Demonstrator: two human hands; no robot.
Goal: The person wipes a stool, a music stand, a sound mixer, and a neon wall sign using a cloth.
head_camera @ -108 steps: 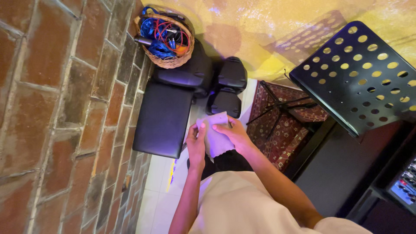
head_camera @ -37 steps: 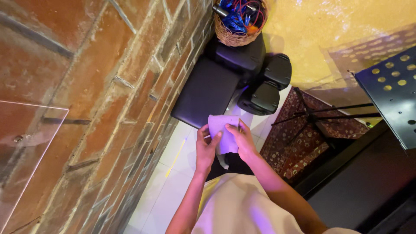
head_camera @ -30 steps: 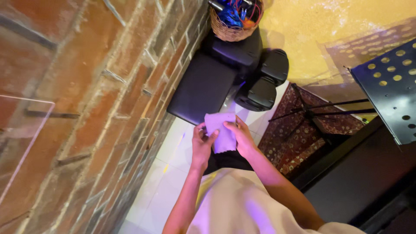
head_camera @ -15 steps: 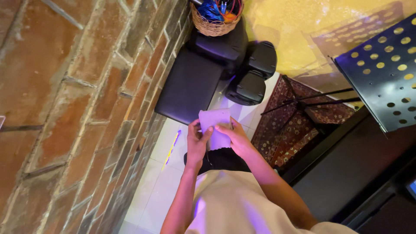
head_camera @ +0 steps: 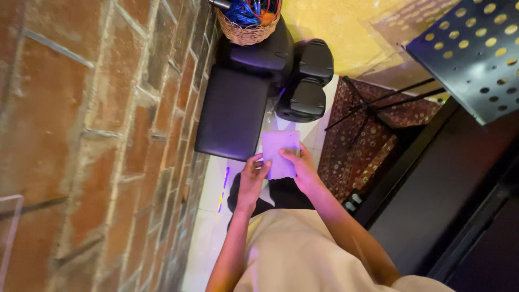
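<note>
Both hands hold a small pale folded cloth (head_camera: 280,149) flat in front of my body. My left hand (head_camera: 252,177) grips its near left corner, fingers curled over the edge. My right hand (head_camera: 303,168) lies on its right side with the thumb on top. The cloth looks square and evenly folded. Below it I see my dark shoes and light trousers.
A brick wall (head_camera: 92,135) runs along the left. A black case (head_camera: 233,111) and black padded bags (head_camera: 305,81) stand on the floor ahead, with a wicker basket (head_camera: 250,21) of cables on top. A perforated black music stand (head_camera: 476,51) rises at right over a patterned rug (head_camera: 373,135).
The camera has swung about and looks further along the wall. My hands have kept folding and flattening the cloth; it now lies as a neat square between them.
</note>
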